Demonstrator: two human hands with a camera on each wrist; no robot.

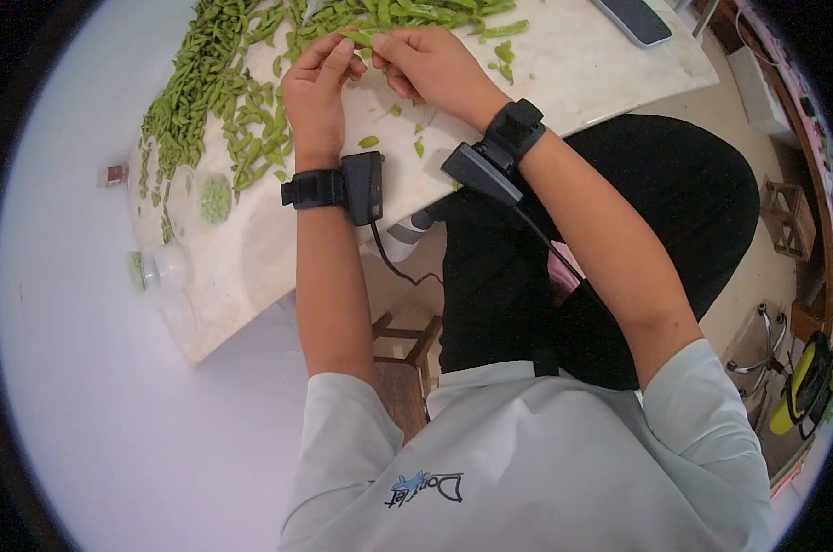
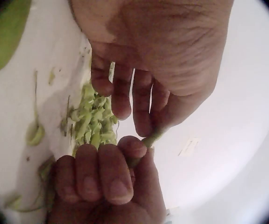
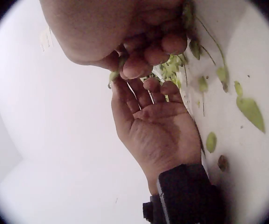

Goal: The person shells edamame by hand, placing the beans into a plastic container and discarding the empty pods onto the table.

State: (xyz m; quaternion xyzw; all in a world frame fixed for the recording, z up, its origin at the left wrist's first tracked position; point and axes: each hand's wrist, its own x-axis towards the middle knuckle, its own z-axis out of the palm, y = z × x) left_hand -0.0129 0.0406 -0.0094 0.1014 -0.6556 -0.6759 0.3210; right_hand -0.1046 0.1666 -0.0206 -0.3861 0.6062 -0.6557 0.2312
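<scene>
Between the two hands is a green pod (image 1: 357, 39), pinched at one end by the left hand (image 1: 317, 92) and at the other by the right hand (image 1: 441, 74). In the left wrist view the left hand (image 2: 158, 51) holds the tip of the pod (image 2: 154, 137) with thumb and index finger, its other fingers loosely bent. The right hand (image 2: 106, 182) has its fingers curled, the pod between thumb and forefinger. Seen from the right wrist, the pod (image 3: 114, 75) is mostly hidden by fingertips.
Heaps of green pods (image 1: 182, 110) cover the table's (image 1: 241, 285) far and left parts. Two clear containers, one with shelled beans (image 1: 215, 199), the other (image 1: 138, 270) at the left edge, stand nearby. A phone (image 1: 633, 18) lies at the far right; loose leaves and scraps lie near the hands.
</scene>
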